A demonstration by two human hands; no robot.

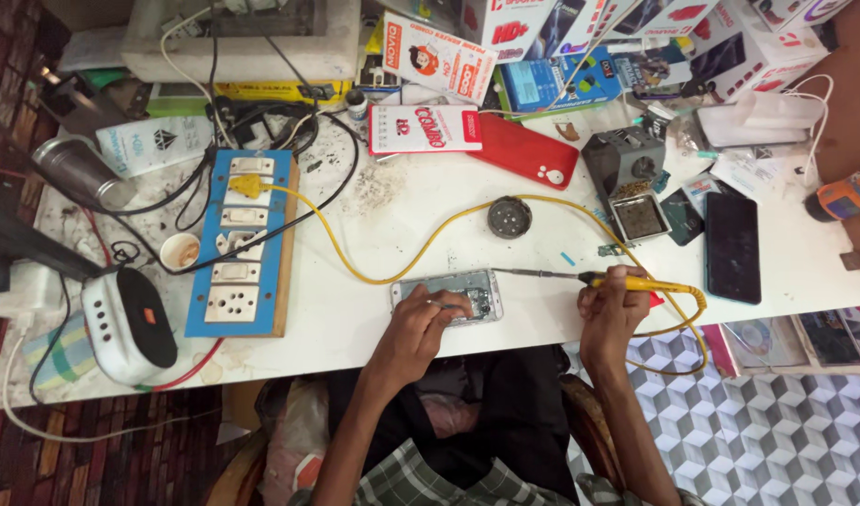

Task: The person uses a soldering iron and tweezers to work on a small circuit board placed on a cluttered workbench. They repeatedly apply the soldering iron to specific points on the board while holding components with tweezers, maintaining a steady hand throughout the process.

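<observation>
While the head camera looks straight down at a cluttered white workbench (pixel 374 309), the left hand (pixel 421 328) presses on an opened phone (pixel 447 295) lying flat near the front edge, fingers curled together over its lower right part and pinning it down. Over on the other side, the right hand (pixel 613 309) has its fingers clamped round the yellow handle of a soldering iron (pixel 599 278) — the thin metal tip points left and ends just beside the phone's right end, though contact is too fine to tell. From the handle a yellow cable (pixel 392 272) loops across the bench to a blue switchboard (pixel 238 244) at the left. Behind the phone sits a small round tin (pixel 510 216), with a red phone case (pixel 524 150) further back — and a dark phone (pixel 733 246) lies face up, well apart to the right of the iron.
</observation>
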